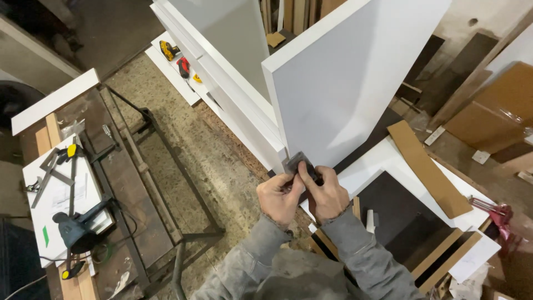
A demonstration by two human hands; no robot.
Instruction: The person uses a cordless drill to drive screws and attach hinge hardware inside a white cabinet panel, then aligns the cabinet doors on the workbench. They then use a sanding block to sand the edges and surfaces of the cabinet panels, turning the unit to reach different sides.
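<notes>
Both of my hands meet at the lower corner of a tall white panel (355,78) that stands upright. My left hand (279,197) and my right hand (326,191) together pinch a small dark grey piece (298,161), perhaps sandpaper or a pad, pressed against the panel's bottom edge. Each hand's thumb and fingers close on that piece. A second upright white panel (222,33) joins the first at the corner, forming part of a white cabinet. Grey sleeves cover both of my forearms.
A workbench at the left carries a blue power tool (78,230), a metal square (50,169) and white sheets. A yellow drill (167,50) and red tool (182,66) lie on a white board behind. Brown strip (427,169), dark boards and a red clamp (494,210) lie right.
</notes>
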